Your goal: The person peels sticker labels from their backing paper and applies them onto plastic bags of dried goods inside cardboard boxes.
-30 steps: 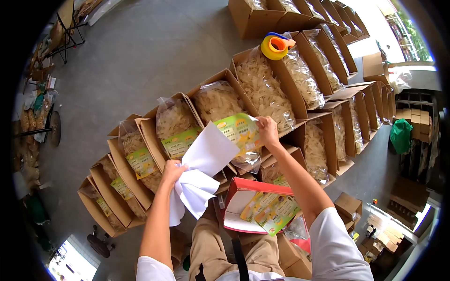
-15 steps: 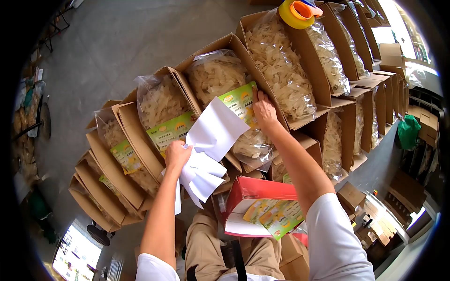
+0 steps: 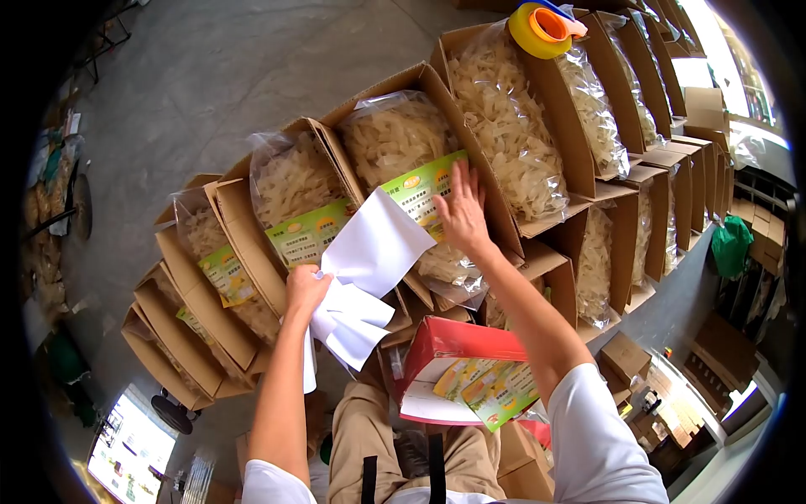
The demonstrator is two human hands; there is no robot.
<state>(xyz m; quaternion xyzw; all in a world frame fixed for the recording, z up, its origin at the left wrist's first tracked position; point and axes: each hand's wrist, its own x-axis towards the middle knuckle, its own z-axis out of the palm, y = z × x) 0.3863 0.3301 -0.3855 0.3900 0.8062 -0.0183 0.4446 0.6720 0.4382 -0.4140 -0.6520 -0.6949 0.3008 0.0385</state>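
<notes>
My left hand (image 3: 307, 290) is closed on several white paper sheets (image 3: 374, 244), which fan out and curl to its right. My right hand (image 3: 464, 210) lies flat with fingers stretched on a green-and-yellow printed label (image 3: 413, 189). That label rests across a clear bag of pale, flat dried pieces (image 3: 395, 134) inside an open carton (image 3: 481, 164). Part of the label is hidden by the sheets. A similar label (image 3: 306, 235) lies on the bag in the carton to the left. Below, a red box (image 3: 457, 336) holds more printed labels (image 3: 491, 388).
Open cartons with bagged pieces (image 3: 508, 118) curve in rows to both sides. A tape dispenser (image 3: 544, 29), yellow and orange, sits on a carton at the top. Grey floor (image 3: 201, 76) stretches beyond the cartons. A green bag (image 3: 732, 245) is at the right.
My right hand has shifted slightly left and its fingers have spread on the label. My left hand and the white sheets have moved a little down and left.
</notes>
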